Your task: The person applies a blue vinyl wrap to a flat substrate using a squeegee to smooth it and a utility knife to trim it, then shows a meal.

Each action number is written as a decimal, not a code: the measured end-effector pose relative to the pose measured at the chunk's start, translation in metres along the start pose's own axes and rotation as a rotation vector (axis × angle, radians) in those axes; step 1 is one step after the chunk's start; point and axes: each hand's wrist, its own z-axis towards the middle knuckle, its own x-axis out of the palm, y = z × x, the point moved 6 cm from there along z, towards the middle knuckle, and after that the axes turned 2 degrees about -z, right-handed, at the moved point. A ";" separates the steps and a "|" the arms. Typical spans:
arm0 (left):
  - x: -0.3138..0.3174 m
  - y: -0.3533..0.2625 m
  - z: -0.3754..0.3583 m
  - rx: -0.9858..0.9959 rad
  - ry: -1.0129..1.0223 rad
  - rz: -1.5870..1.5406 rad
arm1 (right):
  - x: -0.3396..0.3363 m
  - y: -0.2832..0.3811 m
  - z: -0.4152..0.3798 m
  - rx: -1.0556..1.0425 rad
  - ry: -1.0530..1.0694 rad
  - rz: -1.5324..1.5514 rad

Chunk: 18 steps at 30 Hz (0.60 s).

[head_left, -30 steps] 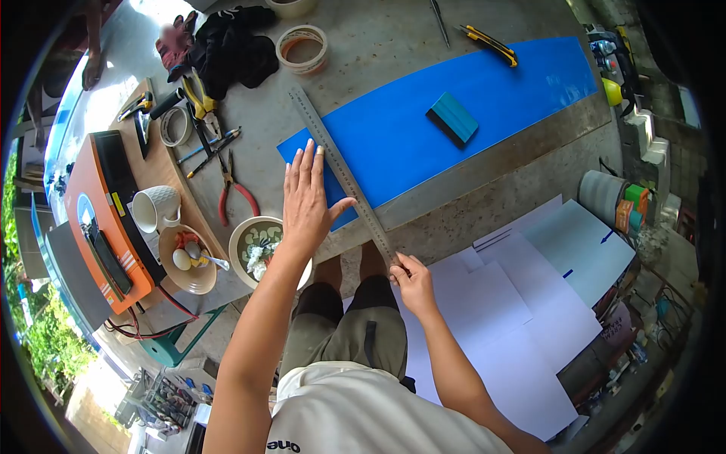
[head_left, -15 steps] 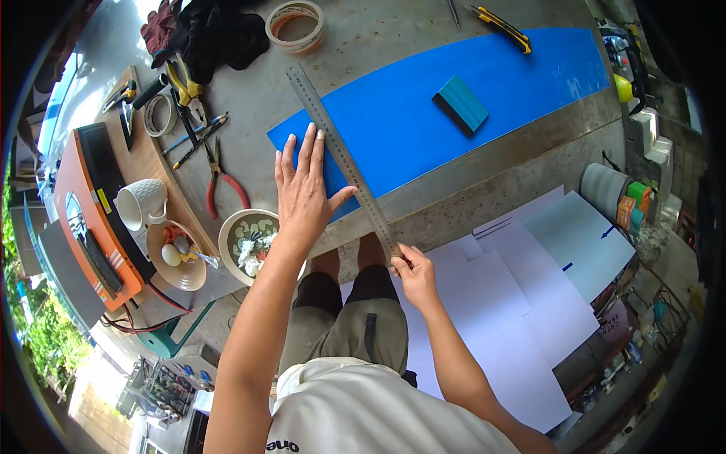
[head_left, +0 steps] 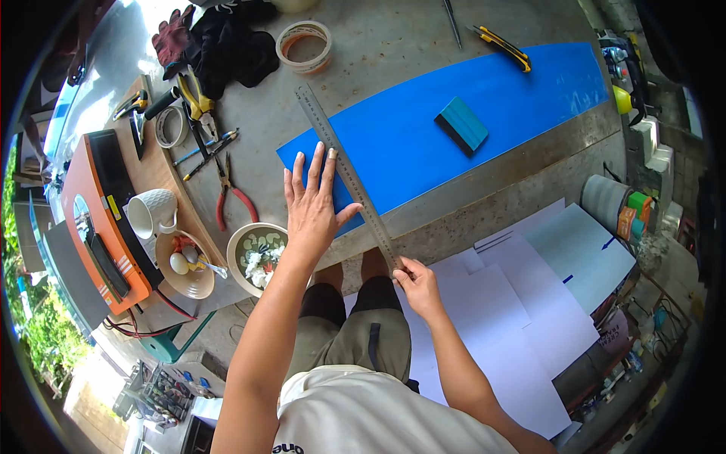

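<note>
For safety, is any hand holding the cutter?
No, the cutter lies partly on the blue sheet, away from the left hand and right hand.

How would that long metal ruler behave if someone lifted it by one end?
Probably stiff with a little spring: the ruler looks like thin, narrow metal. Its far end may dip or swing, as nearly all its length lies beyond the grip of the right hand. It could also slide easily across the smooth-looking blue sheet.
</note>
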 end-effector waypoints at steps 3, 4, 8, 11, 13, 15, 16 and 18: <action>0.000 0.000 0.000 -0.010 0.015 -0.007 | 0.000 -0.004 0.002 0.037 0.009 0.034; -0.001 0.000 0.000 -0.011 0.007 -0.029 | 0.000 -0.004 0.002 0.035 0.011 0.031; -0.001 0.000 0.000 -0.005 -0.002 -0.048 | -0.001 -0.005 0.002 0.058 0.043 0.018; 0.000 0.000 0.000 0.000 -0.008 -0.052 | -0.001 0.000 0.001 0.063 0.047 0.011; 0.001 0.002 0.000 -0.003 0.015 -0.052 | -0.001 0.002 0.000 0.062 0.049 0.012; 0.002 0.002 0.000 -0.004 0.034 -0.050 | 0.000 0.002 0.001 0.054 0.053 0.020; 0.002 0.002 0.000 -0.005 0.034 -0.055 | 0.000 0.003 0.001 0.056 0.055 0.020; 0.002 0.002 0.000 -0.005 0.034 -0.059 | 0.000 0.003 0.001 0.072 0.058 0.020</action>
